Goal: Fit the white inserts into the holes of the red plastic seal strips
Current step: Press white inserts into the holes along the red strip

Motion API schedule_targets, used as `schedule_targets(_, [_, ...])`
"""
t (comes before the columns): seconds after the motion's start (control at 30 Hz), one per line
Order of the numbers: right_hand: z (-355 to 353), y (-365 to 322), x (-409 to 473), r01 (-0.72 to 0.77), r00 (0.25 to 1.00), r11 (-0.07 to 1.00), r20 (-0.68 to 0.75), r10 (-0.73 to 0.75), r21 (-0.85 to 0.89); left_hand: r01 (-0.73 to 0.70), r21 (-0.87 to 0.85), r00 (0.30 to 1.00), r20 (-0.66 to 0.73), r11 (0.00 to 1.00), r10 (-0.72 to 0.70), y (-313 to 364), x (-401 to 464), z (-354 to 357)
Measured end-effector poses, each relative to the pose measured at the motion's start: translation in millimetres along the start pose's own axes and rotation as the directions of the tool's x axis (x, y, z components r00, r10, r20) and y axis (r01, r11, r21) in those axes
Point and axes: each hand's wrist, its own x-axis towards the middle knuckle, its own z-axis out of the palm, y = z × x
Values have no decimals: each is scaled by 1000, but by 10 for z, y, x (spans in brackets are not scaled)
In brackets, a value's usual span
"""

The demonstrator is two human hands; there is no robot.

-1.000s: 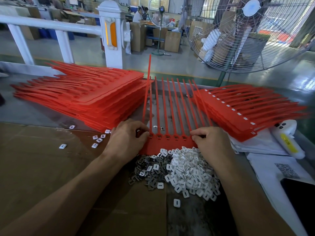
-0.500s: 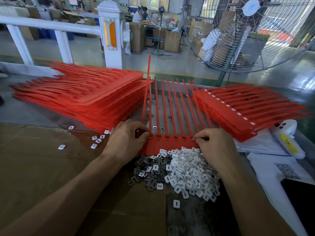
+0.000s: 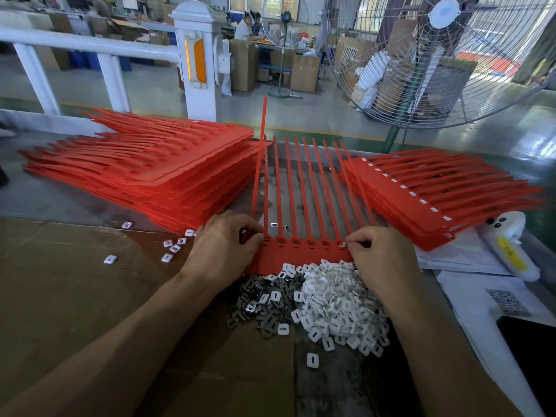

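— Between the two red stacks, at the near middle of the bench [image 3: 60,200], we see one red seal strip sheet [image 3: 301,254] lying flat, its tails fanning away from us and one tail at its left end standing up steeply.

— And our hands?

— Both sit on the sheet's near band. Our left hand [image 3: 224,246] has its fingers curled at the left end of the row of holes, the fingertips pinching the red plastic there. Our right hand [image 3: 380,255] is curled at the right end, thumb and forefinger pressed together on a small white insert [image 3: 342,244] at the last hole. So each grip is clamped, left on the sheet, right on the insert.

— Where are the rest of the inserts?

— We see a pile of white inserts [image 3: 340,305] just this side of the sheet, touching its near edge, with a heap of grey metal clips [image 3: 258,305] against the pile's left side. A few stray inserts lie on the brown cardboard [image 3: 75,296] to the left.

— The stacks?

— We find the tall stack of unfilled strips [image 3: 144,176] on the left; the stack on the right [image 3: 427,200] shows white inserts along its edge. A white handheld device [image 3: 508,245] lies beyond it, and a large fan [image 3: 451,55] stands behind.
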Motion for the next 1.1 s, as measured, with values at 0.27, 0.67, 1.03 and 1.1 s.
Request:
schedule_targets(0.27, [58,-13,4,-5,1000,1000,-5,5,0,3,-1,1000,0,1000,-3,3,-12,-7])
schedule_targets(0.67, [32,-28,-15,-10,1000,1000,4,10,29,2,-9,1000,1,1000,-2,9,-15,-13])
schedule_targets(1.03, [-94,-213,-102,109,993,991,43,-113,82,-2,6,1000,0,1000,2,-5,3,-2])
schedule_targets(1.1, [-111,-325,-174,217,959,967,156,-237,134,0,7,1000,0,1000,0,-3,2,-4])
